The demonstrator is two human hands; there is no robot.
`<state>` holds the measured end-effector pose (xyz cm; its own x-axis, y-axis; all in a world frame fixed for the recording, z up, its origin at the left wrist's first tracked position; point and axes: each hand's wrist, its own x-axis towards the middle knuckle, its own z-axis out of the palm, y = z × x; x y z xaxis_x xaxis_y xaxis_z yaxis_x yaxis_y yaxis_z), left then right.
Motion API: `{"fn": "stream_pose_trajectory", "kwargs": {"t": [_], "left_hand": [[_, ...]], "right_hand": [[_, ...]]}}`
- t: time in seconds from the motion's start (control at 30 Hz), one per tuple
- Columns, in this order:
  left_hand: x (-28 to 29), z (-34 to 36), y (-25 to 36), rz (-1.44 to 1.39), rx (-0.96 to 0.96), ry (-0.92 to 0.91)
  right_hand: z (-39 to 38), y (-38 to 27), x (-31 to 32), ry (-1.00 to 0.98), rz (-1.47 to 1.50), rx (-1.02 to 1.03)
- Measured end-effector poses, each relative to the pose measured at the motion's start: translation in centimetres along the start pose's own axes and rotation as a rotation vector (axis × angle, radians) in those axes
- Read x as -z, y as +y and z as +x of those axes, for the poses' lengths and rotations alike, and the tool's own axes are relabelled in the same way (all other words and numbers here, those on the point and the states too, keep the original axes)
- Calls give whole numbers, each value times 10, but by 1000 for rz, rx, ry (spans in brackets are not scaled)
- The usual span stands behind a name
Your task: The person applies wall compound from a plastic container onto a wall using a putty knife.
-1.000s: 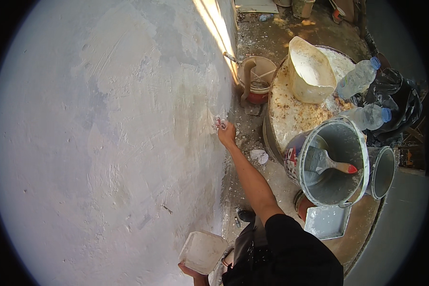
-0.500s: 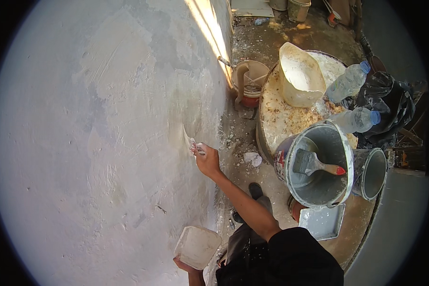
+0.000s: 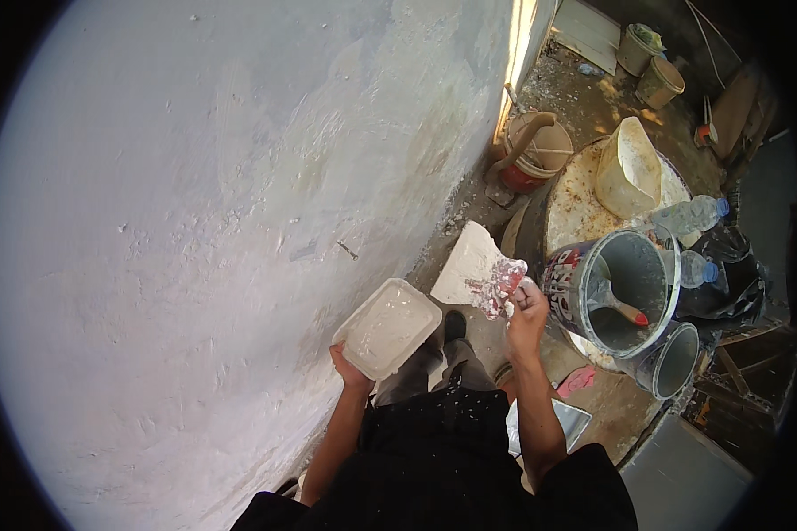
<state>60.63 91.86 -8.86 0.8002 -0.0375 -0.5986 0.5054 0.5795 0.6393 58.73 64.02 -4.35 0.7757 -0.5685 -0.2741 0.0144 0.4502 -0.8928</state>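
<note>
My left hand [image 3: 349,365] is closed on the edge of a shallow off-white rectangular tray [image 3: 385,327], smeared with pale paste, beside the grey-white wall [image 3: 212,248]. To its right, my right hand [image 3: 526,314] grips the red, paste-crusted handle of a wide scraper [image 3: 465,265], whose blade is coated white and points toward the tray without visibly touching it. A grey bucket [image 3: 624,310] holding a paintbrush [image 3: 629,311] with a red-tipped handle stands just right of my right hand.
A round stained drum top [image 3: 571,212] carries a cut cream container [image 3: 627,168]. Plastic bottles [image 3: 686,217], a black bag [image 3: 731,292] and another bucket [image 3: 673,363] crowd the right. A red-based bucket [image 3: 536,146] sits by the wall; a metal tray [image 3: 567,425] and pink cloth [image 3: 577,380] lie low.
My right hand has left the wall, coming back beside me with the scraper's blade turned toward the tray. My left hand and tray have risen in the picture. The view has shifted.
</note>
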Motion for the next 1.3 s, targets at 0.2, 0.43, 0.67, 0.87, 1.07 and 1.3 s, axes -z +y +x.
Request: {"fn": "stream_pose_trajectory", "kwargs": {"t": [0.2,0.43,0.67,0.87,1.07,1.3], "left_hand": [[-10,9,-27,-27,-29,-73],[-16,13,-47,26,-139,-73],[0,35,-56,139,-399,-223],[-2,36,-57,119,-455,-189],[-11,30,-57,153,-445,-148],[-6,39,-57,232,-506,-173]], "right_hand": [[-47,1,3,-108,-294,-62],[-57,7,17,-133,-577,-13],[-24,-30,-5,-333,-1008,76],[-10,-34,-16,-472,-1074,53],[-4,-9,-6,-558,-923,-60],[-11,-9,-15,-635,-770,-240]]}}
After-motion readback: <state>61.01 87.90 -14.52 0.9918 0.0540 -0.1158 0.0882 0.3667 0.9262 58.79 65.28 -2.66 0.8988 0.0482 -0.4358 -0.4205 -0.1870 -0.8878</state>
